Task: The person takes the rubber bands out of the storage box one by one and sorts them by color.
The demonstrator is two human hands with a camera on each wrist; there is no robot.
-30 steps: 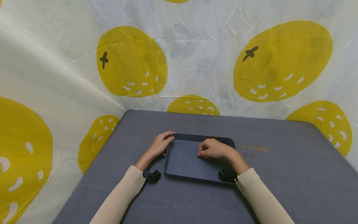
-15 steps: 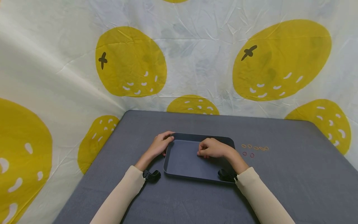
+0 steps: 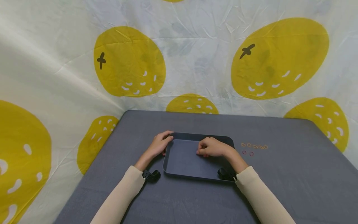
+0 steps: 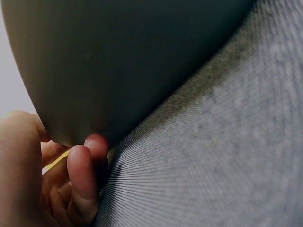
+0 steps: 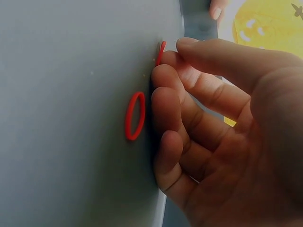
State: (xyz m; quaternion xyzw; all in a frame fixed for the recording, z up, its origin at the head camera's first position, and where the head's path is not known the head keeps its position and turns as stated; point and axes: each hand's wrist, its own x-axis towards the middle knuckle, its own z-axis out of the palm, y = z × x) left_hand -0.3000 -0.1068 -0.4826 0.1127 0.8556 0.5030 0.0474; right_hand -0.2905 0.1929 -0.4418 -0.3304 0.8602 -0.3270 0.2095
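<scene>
A shallow dark grey tray [image 3: 181,158] lies before me on the table. At its far left corner my left hand [image 3: 160,144] grips the rim, thumb above and fingers curled against the outside. In the left wrist view the fingers [image 4: 81,172] touch the tray wall [image 4: 109,61]. Over the tray's middle, my right hand [image 3: 213,147] reaches down with bent fingers. One red rubber band [image 5: 161,53] touches the index fingertip; whether thumb and finger pinch it is unclear. Another red rubber band [image 5: 135,116] lies on the tray floor beside the fingers.
Right of the tray, several yellow-orange rubber bands [image 3: 255,146] lie in a row on the grey table [image 3: 285,174]. Two red rubber bands [image 3: 244,152] sit in front of them. A curtain [image 3: 198,62] printed with yellow fruit hangs behind the table.
Both hands and the tray keep almost the same place. Only the head view has shifted very slightly.
</scene>
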